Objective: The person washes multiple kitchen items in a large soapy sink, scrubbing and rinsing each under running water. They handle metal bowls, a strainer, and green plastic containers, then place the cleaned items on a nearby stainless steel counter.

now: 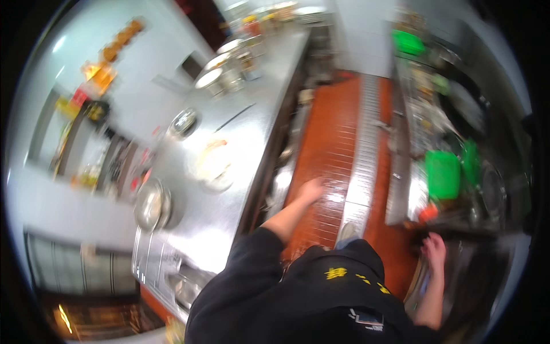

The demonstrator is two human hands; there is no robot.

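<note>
My left hand (313, 189) hangs over the wet red tiled floor (331, 142), beside the edge of the long steel counter (258, 129). Blur hides its fingers, and no held thing can be made out. On the other side my right hand (435, 248) is raised with its fingers loosely bent and apart, holding nothing. It is nearest to the corner of the cooking range, just below an orange-red object (428, 212) too blurred to name. On the steel counter lie a plate with pale food (215, 163), a thin dark stick-like utensil (235, 117) and a round bowl (184, 122).
Steel bowls (152, 205) stand at the counter's wall side, white containers (210, 81) farther along. A metal drain grate (363, 142) runs down the aisle. On the right are a green plastic container (442, 174) and a large wok (466, 103). A steel sink basin (187, 281) is at lower left.
</note>
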